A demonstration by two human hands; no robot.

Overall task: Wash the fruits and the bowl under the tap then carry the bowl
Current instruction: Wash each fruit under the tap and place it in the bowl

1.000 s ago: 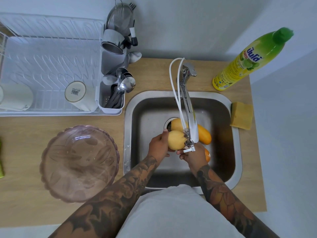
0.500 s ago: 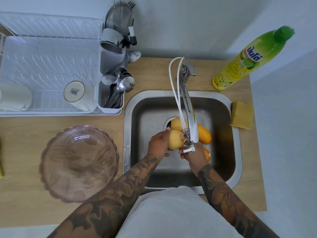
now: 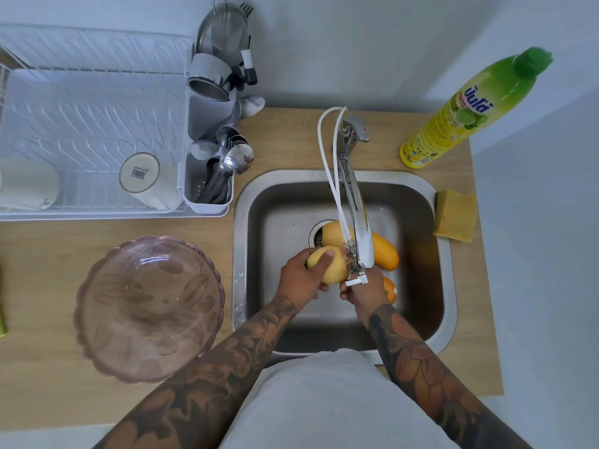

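Left hand (image 3: 299,280) grips mango (image 3: 334,265); right hand (image 3: 366,291) grip unclear; bottle (image 3: 466,115) reads "MINTO".

The tap (image 3: 356,222) spout is covering the middle of the long mango (image 3: 384,249) lying in the sink (image 3: 241,222), and the right hand (image 3: 366,291) is hiding most of an orange fruit (image 3: 390,288) and its own fingers, so its grip cannot be told. The left hand (image 3: 299,278) is masking the near side of the yellow fruit (image 3: 334,268) it is holding. At the left edge, a green object (image 3: 2,314) and a white cup (image 3: 27,183) in the dish rack (image 3: 90,102) are being cut off.
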